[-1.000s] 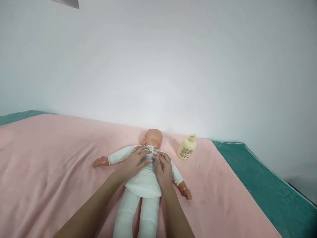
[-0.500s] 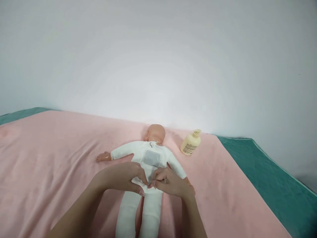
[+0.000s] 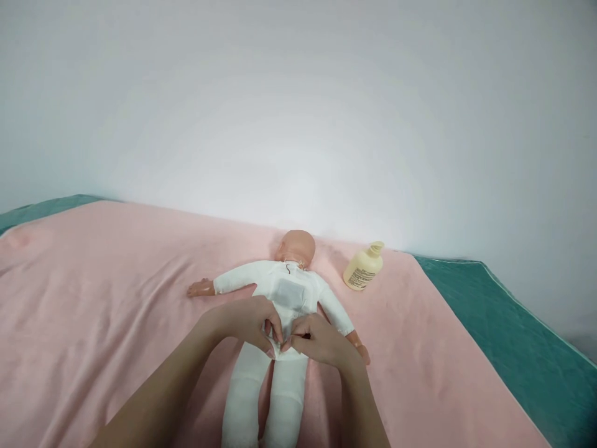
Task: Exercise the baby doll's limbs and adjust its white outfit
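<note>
A baby doll (image 3: 288,320) lies stretched out, its white cloth body carrying a grey patch (image 3: 290,294) below the neck. Over the lower trunk, my left hand (image 3: 254,325) is bent in from the left, thumb and fingertips pinched on the white cloth. Close beside it, my right hand (image 3: 317,338) has its fingers curled and its thumb and forefinger pinched on the same cloth. The fingertips of both hands almost meet. Part of the doll's waist is hidden under them.
A pale yellow pump bottle (image 3: 364,267) stands to the right of the doll's head. Beneath everything is a pink sheet (image 3: 433,348), creased at the left, over a green cover (image 3: 504,323). A plain white wall (image 3: 298,112) rises behind.
My left thumb and fingers have drawn closer together on the cloth at the doll's waist. My right hand stays nearly in place. The whole view has shifted slightly.
</note>
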Demonstrator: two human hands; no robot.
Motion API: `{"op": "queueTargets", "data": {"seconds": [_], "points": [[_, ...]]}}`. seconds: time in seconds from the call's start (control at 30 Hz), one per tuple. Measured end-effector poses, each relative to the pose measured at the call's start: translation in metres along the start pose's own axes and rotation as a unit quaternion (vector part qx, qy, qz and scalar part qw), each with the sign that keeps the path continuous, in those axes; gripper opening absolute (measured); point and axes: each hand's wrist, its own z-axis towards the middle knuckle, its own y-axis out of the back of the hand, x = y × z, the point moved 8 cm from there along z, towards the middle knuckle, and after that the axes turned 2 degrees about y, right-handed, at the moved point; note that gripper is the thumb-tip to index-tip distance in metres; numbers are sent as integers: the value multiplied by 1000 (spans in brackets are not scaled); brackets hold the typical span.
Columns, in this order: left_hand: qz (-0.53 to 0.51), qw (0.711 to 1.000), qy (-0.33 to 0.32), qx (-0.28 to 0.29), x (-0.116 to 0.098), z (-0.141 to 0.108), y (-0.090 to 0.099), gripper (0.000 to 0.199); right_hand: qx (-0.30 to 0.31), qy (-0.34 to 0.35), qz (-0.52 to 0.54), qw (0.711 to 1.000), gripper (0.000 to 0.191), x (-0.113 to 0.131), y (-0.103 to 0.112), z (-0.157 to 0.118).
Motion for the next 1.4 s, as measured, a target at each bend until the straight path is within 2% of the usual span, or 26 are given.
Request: {"op": "queueTargets", "data": {"seconds": [0.07, 0.27, 0.4, 0.53, 0.7, 0.83, 1.1, 1.3, 1.4], "points": [[1, 1000, -5, -7, -3, -3, 5, 17, 22, 6, 7, 1000, 31, 2, 0, 2], [22, 999, -18, -21, -1, -6, 22, 21, -19, 20, 11, 1000, 27, 3, 16, 6], [24, 1000, 3, -17, 6, -4, 19, 24, -29, -7, 1, 1000, 30, -6, 12, 8], [26, 999, 6, -22, 1, -5, 15, 28, -27, -15, 6, 1000, 27, -10, 7, 9], [32, 998, -20, -52, -6, -4, 22, 20, -42, -4, 21, 999, 27, -9, 12, 9], [48, 995, -32, -87, -5, -2, 29, 17, -81, 7, 3, 997, 30, -9, 19, 9], [52, 995, -15, -81, 4, 3, 24, 18, -87, 47, -78, 992, 28, -8, 13, 16], [58, 988, -46, -136, -3, 2, 34, 17, -159, 61, -54, 984, 28, -6, 25, 14], [57, 987, -44, -140, 0, 3, 34, 14, -172, 55, -57, 982, 28, -9, 27, 14]]}}
